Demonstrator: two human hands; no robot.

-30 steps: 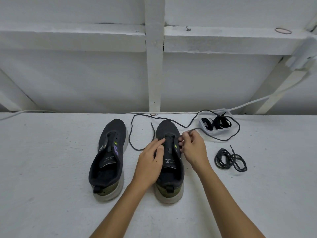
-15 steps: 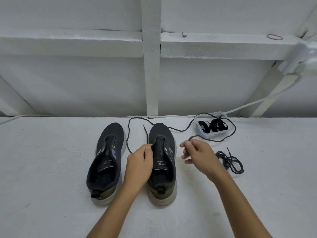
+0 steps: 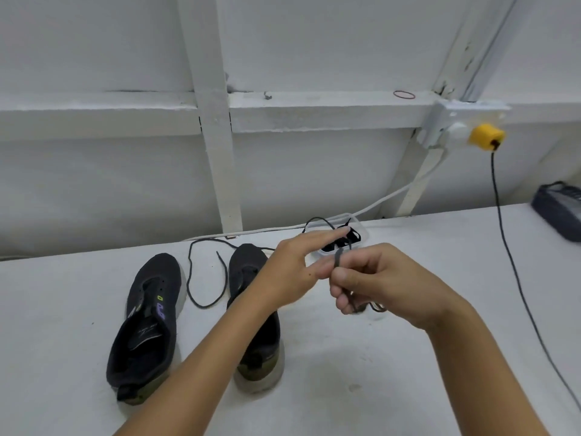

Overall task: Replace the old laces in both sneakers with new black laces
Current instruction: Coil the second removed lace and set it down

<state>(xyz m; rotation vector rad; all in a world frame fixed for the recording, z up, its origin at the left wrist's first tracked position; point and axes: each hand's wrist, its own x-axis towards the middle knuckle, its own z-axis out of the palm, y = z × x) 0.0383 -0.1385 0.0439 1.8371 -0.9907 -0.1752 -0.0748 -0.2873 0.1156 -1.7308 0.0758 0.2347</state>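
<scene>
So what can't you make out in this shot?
- Right sneaker: middle hidden by the left forearm, head view.
- Clear tray: contents mostly behind the left hand.
- Lace bundle: mostly behind the right hand.
- Dark device: cut off by the right edge, blurred.

Black sneakers [image 3: 147,313], yellow plug [image 3: 485,136]

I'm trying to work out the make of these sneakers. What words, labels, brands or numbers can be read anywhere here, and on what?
No text can be read with confidence.
Left sneaker insole: pale script, too blurred to read.
Left sneaker tongue: purple marking and small green mark, neither legible.
Right sneaker: mostly behind the left hand; no print shows.
Dark device at the right edge: blurred, no readable label.
</scene>
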